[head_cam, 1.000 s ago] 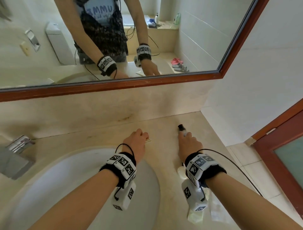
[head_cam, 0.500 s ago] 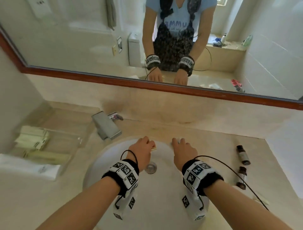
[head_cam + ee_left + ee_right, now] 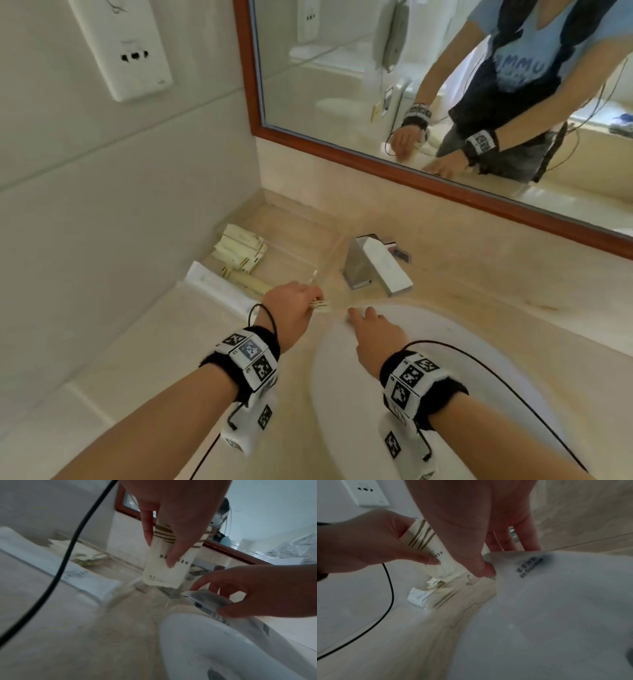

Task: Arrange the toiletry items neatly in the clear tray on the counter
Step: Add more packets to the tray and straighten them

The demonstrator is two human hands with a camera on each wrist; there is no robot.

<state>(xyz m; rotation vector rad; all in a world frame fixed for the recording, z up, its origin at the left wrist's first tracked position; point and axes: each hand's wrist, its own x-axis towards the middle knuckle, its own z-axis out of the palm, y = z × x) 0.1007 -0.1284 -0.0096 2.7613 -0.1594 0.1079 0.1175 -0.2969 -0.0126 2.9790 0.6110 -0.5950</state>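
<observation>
A: Currently, left hand (image 3: 291,308) pinches a cream sachet (image 3: 164,563) with gold stripes, thumb on one face, fingers on the other. The sachet hangs clear of the counter (image 3: 191,346), just outside the near-right corner of the clear tray (image 3: 298,255).

B: Noted. Right hand?

A: Right hand (image 3: 375,337) holds a flat white packet (image 3: 207,602) bearing a barcode, thumb beneath, fingers curled over its end. It sits at the far-left rim of the basin (image 3: 455,383), the packet's corner just beyond that rim.

B: Gap between the two hands?

A: Narrow. In the right wrist view the sachet's lower end is almost against the right thumb; I cannot tell whether they touch.

B: Tray contents and edges?

A: Several cream sachets (image 3: 239,250) stacked against its far-left end. A long white box (image 3: 219,287) lies along its near-left side; whether it sits inside the wall or outside, I cannot tell. The tray's right half shows bare floor. Its left end lies close to the side wall, its far side close to the backsplash.

B: Obstacles on the right?

A: Chrome faucet (image 3: 373,267) stands just right of the tray, behind the basin rim, near both hands. A strip of counter runs between the tray's right edge and the faucet base.

B: Anything else?

A: Wall socket plate (image 3: 125,48) is well above the tray. Mirror (image 3: 445,85) with wooden frame sits above the backsplash. A black cable (image 3: 68,555) loops off the left wrist.
</observation>
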